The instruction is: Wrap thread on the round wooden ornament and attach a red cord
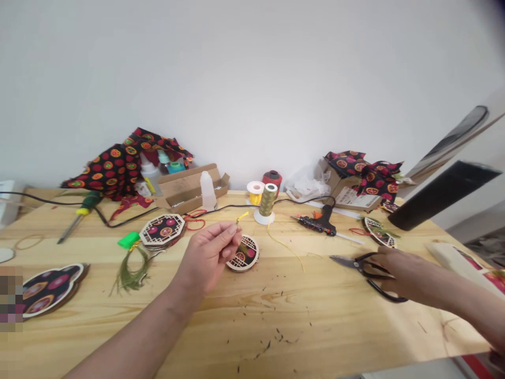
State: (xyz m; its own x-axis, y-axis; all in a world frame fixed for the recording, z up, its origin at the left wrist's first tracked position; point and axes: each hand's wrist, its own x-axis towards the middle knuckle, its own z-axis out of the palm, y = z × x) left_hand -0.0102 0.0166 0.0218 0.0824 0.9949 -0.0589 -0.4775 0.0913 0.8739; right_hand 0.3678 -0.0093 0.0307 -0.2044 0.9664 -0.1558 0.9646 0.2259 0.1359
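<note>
Bare left forearm [158, 321] reaches over a pale wooden surface [331, 321], its left grip [211, 250] pinching a short bright-yellow cord [242, 216] above the middle.

Toward the right edge, the right grip [398, 268] lies over black-handled steel scissors [347, 261], blades pointing left; how far its fingers are closed cannot be told. One round, pale-wood lattice ornament backed with dark patterned fabric [248, 255] rests partly hidden behind the left grip, with a gold thread cone [268, 202] nearer the far edge. Sound handling would seem to call for a firm fingertip pinch, a steady left wrist, and scissors held by both loops, points clear of the left grip and the loose yellow strand [288, 245] below the cone.
</note>
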